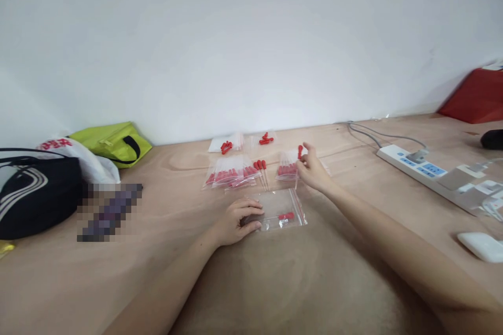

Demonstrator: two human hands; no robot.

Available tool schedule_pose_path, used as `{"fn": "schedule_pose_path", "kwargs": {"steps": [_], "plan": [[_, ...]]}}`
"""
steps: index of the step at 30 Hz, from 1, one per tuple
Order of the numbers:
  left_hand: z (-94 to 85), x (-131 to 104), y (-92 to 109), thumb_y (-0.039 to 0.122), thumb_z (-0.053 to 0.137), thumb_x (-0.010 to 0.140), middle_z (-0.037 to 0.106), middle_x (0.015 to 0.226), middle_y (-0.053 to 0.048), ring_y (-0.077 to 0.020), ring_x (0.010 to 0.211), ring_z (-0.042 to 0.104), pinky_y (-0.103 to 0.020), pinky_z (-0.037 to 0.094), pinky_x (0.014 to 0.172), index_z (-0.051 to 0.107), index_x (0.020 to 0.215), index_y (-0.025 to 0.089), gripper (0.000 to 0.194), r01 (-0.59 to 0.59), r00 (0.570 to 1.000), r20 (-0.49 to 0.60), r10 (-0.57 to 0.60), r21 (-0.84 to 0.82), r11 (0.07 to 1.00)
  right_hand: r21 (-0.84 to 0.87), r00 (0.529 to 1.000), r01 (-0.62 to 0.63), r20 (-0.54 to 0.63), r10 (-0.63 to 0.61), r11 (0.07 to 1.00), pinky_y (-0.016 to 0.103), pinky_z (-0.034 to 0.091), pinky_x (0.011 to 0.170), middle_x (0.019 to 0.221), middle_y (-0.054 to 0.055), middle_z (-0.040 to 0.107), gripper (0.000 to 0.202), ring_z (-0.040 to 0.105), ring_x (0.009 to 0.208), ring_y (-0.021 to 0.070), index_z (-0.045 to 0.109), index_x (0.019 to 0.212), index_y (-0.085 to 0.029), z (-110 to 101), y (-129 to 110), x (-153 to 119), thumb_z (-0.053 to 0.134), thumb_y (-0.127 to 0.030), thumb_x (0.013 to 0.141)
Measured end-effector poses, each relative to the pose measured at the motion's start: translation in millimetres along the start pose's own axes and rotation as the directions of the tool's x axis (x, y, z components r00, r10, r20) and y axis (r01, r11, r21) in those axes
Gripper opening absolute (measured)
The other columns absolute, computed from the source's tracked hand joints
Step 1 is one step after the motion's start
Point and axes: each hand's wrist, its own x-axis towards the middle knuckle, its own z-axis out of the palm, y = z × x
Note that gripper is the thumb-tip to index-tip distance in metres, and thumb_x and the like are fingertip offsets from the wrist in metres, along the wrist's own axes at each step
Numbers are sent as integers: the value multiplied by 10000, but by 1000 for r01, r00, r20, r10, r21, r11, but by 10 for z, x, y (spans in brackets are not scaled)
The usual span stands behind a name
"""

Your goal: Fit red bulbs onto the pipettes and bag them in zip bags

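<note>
A clear zip bag (pixel 271 201) lies flat on the table with one red-bulbed dropper (pixel 286 216) in it. My left hand (pixel 238 220) grips the bag's left end between thumb and fingers. Up and to the right, my right hand (pixel 312 168) pinches another dropper (pixel 300 152) near its red bulb, the thin stem pointing down. Just left of it rests a zip bag packed with droppers (pixel 286 169). Several loose droppers (pixel 260 165) lie beyond the open bag, beside a stack of filled zip bags (pixel 230 174).
Farther back are small red bulbs (pixel 226 147) on a pile of bags and more bulbs (pixel 266 138) on clear plastic. A power strip (pixel 412 165) with plugs and a white case (pixel 480 246) sit right. At left are a black bag (pixel 39 199) and a lime-green bag (pixel 110 141).
</note>
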Motion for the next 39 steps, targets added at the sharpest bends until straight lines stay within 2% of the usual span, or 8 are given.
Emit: {"fn": "schedule_pose_path", "kwargs": {"steps": [6, 17, 22, 26, 31, 35, 37, 39], "plan": [[-16, 14, 16, 292, 554, 793, 615, 1071, -65, -194, 1047, 537, -381, 396, 946, 615, 1014, 210, 243, 18, 1000, 18, -19, 26, 999, 454, 973, -129, -115, 201, 882, 212, 417, 403, 620, -96, 463, 554, 486, 427, 89, 237, 1139, -223, -133, 392, -445, 534, -351, 689], [-15, -23, 41, 349, 534, 799, 540, 1215, -63, -225, 1174, 443, -417, 353, 995, 494, 1188, 222, 411, 138, 988, 51, -146, 125, 982, 731, 931, -274, 37, 364, 625, 269, 529, 544, 631, -70, 570, 438, 606, 548, 121, 311, 867, -234, -9, 155, -688, 658, -342, 623], [-24, -14, 68, 346, 526, 805, 521, 1243, -62, -214, 1181, 439, -413, 331, 1014, 464, 1217, 222, 434, 131, 989, 51, -138, 125, 983, 599, 945, -325, 189, 266, 732, 194, 434, 412, 686, -43, 576, 374, 529, 441, 63, 409, 740, -197, -58, 145, -755, 695, -372, 577], [-21, -10, 60, 349, 521, 808, 538, 1224, -67, -220, 1175, 448, -425, 337, 1010, 460, 1218, 215, 435, 111, 992, 47, -118, 132, 985, 382, 938, -282, 302, 169, 880, 176, 281, 326, 484, -81, 472, 299, 376, 333, 47, 479, 695, -190, -61, 216, -735, 676, -394, 599], [-13, -8, 46, 346, 511, 817, 549, 1210, -60, -205, 1149, 474, -419, 324, 1022, 459, 1216, 215, 423, 85, 995, 46, -92, 129, 988, 199, 948, 7, 311, -70, 980, 222, 389, 472, 740, 9, 562, 179, 483, 542, 91, 603, 682, -179, -22, 252, -687, 661, -341, 632], [-16, 7, 54, 339, 512, 818, 567, 1186, -54, -197, 1138, 484, -410, 318, 1028, 483, 1195, 213, 399, 73, 996, 51, -78, 105, 992, 119, 877, 230, 405, -259, 966, 283, 440, 717, 866, 41, 569, 167, 540, 814, 146, 661, 707, -197, -68, 191, -661, 507, -240, 756], [-14, 14, 49, 333, 507, 823, 568, 1185, -52, -191, 1134, 488, -409, 304, 1038, 511, 1166, 215, 363, 58, 996, 63, -64, 89, 994, 85, 830, 266, 486, -272, 960, 272, 442, 688, 784, 29, 587, 221, 553, 746, 136, 658, 705, -197, -128, 156, -613, 446, -188, 767], [-9, 18, 36, 329, 503, 827, 561, 1193, -60, -187, 1136, 487, -411, 294, 1043, 536, 1136, 209, 333, 49, 996, 66, -55, 82, 995, -2, 840, 236, 504, -203, 972, 240, 422, 564, 653, 6, 585, 210, 529, 580, 116, 642, 681, -186, -179, 115, -523, 443, -163, 743]]}}
